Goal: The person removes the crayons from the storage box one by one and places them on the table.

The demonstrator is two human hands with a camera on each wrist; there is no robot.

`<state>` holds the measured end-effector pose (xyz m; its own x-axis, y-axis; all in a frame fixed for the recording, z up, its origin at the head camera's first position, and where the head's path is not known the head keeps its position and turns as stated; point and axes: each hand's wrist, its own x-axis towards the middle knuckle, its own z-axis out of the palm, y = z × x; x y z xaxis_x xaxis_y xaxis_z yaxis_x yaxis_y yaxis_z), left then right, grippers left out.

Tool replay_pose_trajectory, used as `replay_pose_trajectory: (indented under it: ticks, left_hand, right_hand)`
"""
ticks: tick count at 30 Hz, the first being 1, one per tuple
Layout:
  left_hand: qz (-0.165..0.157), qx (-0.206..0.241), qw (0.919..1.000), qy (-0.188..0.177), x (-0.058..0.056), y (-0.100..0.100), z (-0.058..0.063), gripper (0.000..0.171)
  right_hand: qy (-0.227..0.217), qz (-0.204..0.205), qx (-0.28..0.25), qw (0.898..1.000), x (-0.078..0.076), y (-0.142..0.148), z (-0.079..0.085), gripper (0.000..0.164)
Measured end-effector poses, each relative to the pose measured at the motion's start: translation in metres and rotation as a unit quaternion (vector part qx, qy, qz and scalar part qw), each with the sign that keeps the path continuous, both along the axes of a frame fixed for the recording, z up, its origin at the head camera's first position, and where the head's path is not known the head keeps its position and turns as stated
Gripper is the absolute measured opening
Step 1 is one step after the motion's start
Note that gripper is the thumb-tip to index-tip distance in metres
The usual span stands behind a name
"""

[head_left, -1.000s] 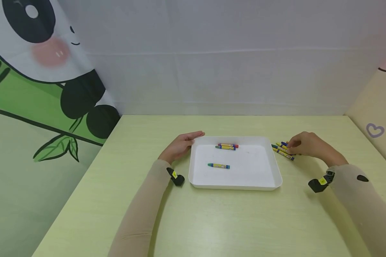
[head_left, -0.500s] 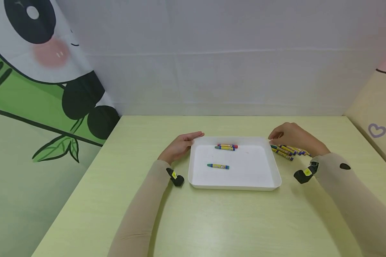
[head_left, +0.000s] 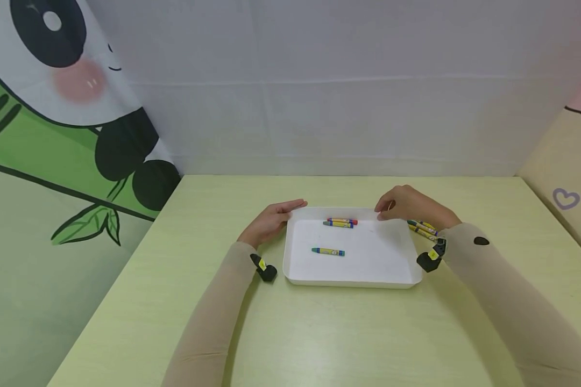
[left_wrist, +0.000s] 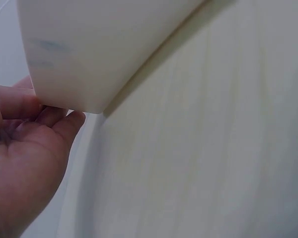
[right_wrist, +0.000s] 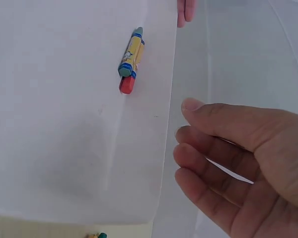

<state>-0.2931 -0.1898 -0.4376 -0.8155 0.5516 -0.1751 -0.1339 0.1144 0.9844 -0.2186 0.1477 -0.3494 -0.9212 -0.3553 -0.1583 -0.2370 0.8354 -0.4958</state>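
Observation:
A shallow white tray (head_left: 373,263) rests on the table. My left hand (head_left: 268,221) holds its far left corner; in the left wrist view the fingers (left_wrist: 72,126) curl at the edge of the tray wall. My right hand (head_left: 406,207) hovers at the tray's far rim, toward its right end. In the right wrist view its thumb and loosely bent fingers stand apart, with nothing between them. Inside the tray, a red crayon (head_left: 352,221) and a grey-green crayon (head_left: 338,224) lie side by side near the far wall. A green crayon (head_left: 328,251) lies alone, closer to me.
Just right of the tray is a pile of yellow-wrapped crayons (head_left: 422,231), partly hidden behind my right wrist. The pale wooden table (head_left: 319,333) ends at a white cloth wall (head_left: 339,123) at the back. Printed cloth panels flank both sides.
My right hand has left the crayon pile and travelled left to the tray's far rim. The left hand, the tray and the crayons inside it stay put.

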Motion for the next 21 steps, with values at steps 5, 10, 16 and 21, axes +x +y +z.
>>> replay_pose_trajectory:
  ticks: [5,10,16,21]
  left_hand:
    - [-0.004,0.002,1.0000,0.001,0.000,0.000,0.000,0.047]
    - [-0.010,0.006,0.9999,0.004,0.003,-0.003,0.001,0.047]
    - [-0.018,0.006,0.9998,0.009,0.006,-0.006,0.002,0.047]
    - [-0.025,0.008,0.9996,0.009,0.009,-0.009,0.001,0.047]
  right_hand:
    - [0.000,0.019,0.002,1.000,-0.006,-0.010,-0.006,0.023]
    - [-0.002,0.030,-0.007,1.000,-0.006,-0.024,-0.009,0.020]
    - [-0.004,0.046,-0.009,0.999,-0.004,-0.044,-0.014,0.015]
    - [-0.016,0.053,-0.008,0.998,-0.004,-0.053,-0.022,0.016]
